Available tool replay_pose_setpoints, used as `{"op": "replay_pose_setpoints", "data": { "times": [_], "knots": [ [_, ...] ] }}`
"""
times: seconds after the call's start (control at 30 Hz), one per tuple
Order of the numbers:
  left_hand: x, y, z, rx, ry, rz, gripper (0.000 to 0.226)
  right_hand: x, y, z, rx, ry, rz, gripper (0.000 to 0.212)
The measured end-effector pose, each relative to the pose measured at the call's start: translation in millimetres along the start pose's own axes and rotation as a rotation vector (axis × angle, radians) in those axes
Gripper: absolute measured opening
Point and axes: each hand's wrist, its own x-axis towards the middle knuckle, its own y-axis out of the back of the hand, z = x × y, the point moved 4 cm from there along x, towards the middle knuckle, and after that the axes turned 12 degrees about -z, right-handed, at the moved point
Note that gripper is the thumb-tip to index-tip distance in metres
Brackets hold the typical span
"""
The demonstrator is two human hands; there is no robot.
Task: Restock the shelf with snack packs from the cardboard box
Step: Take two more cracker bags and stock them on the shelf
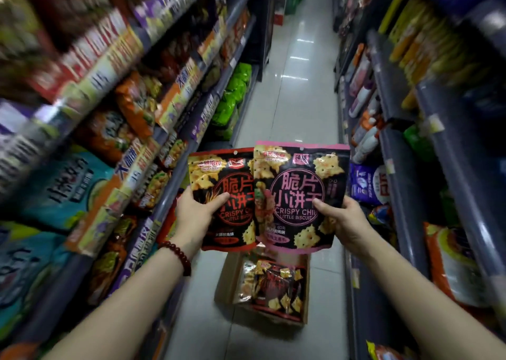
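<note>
- The person is holding two snack packs upright at chest height, one in each hand: a red-trimmed pack (219, 198) and a pink-trimmed pack (298, 195), the pink one's edge overlapping the front of the red one where they meet.
- The left hand (195, 211) is gripping the red-trimmed pack at its lower left side, thumb curled across the front and the other fingers hidden behind it.
- The right hand (343, 222) is pinching the pink-trimmed pack at its lower right side, thumb lying over the printed face, fingers wrapped behind.
- Both packs are standing with their long axis vertical, tops pointing away from the wrists and faces turned toward the person.
- Directly below the two grips, the cardboard box (227, 283) is sitting open on the aisle floor with more packs inside.
- The snack shelf (164, 203) is running along the left hand's side, just beside the red-trimmed pack, so I'd judge the left hand nearer to it and likely to place first; the right-hand pack would need to cross over.
- The shelving beyond the right hand is carrying bottles and other bagged goods.
</note>
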Motion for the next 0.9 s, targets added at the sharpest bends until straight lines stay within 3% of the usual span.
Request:
{"op": "replay_pose_setpoints", "data": {
  "times": [0.07,0.13,0.23,0.33,0.47,0.73,0.9],
  "knots": [
    [-14.7,14.3,42.5,-0.034,-0.031,-0.001,0.046,-7.1,-19.2,-40.6,-0.021,0.017,-0.044,0.078],
    [-31.4,27.4,83.1,-0.057,-0.078,-0.012,0.041,-15.3,-37.1,-77.8,-0.038,0.041,-0.084,0.086],
    [-61.1,50.0,135.4,-0.068,-0.148,0.017,0.036,-28.3,-61.6,-127.8,-0.047,0.078,-0.135,0.067],
    [-98.4,74.0,175.4,-0.079,-0.187,0.094,0.047,-42.9,-90.7,-172.4,-0.085,0.133,-0.230,0.072],
    [-159.5,103.4,215.0,-0.133,-0.254,0.231,0.029,-63.3,-131.3,-220.6,-0.135,0.193,-0.351,0.047],
    [-292.5,167.0,264.4,-0.176,-0.348,0.497,0.026,-108.6,-231.1,-284.6,-0.165,0.282,-0.662,0.035],
    [-376.2,204.9,275.8,-0.153,-0.390,0.660,0.025,-140.5,-305.3,-297.2,-0.196,0.319,-0.840,0.077]
  ]
}}
